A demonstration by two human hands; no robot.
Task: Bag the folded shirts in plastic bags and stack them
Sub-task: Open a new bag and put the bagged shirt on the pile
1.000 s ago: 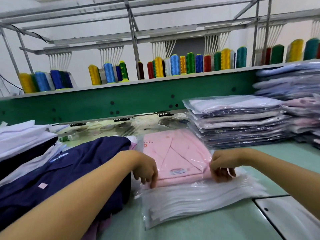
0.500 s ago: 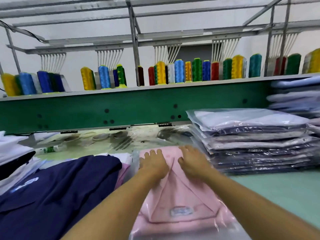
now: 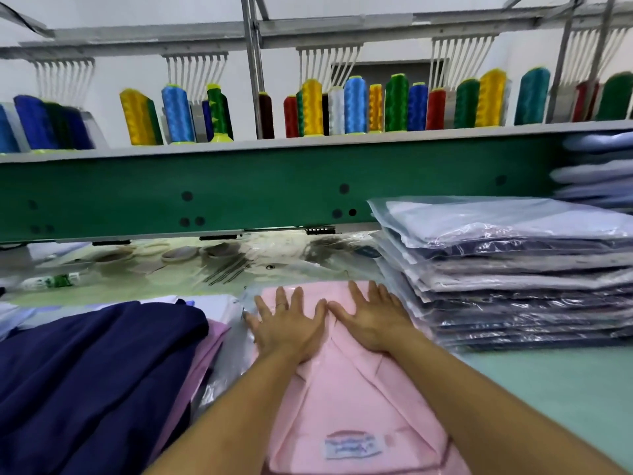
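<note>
A person is leaning over a pale green table [image 3: 565, 399]. A folded pink shirt [image 3: 346, 399] is lying flat on it, right in front of the person. A small white label [image 3: 351, 447] is showing on the near part of the shirt. The shirt looks to be sitting inside a thin clear plastic bag [image 3: 224, 368], and the shiny plastic is sticking out past the shirt's left side and far edge.

The left hand [image 3: 286, 325] is lying flat on the far part of the shirt, palm down, with its fingers straight and spread wide. The right hand [image 3: 371, 320] is lying just beside it in the same way. Their thumbs are almost touching in the middle. Both hands are pressing on the shirt and are not gripping anything.

Just to the right of the shirt, a tall stack of bagged shirts [image 3: 513, 269] is sitting on the table, white, grey and dark blue ones in shiny plastic. On the left, a big heap of dark blue cloth [image 3: 85, 371] is lying over some pink cloth [image 3: 209, 341].

Behind it all, a long green metal beam [image 3: 239, 190] is running across. Above it, bright spools of thread [image 3: 356, 104] in yellow, blue, green and red are standing in a row on a shelf.
</note>
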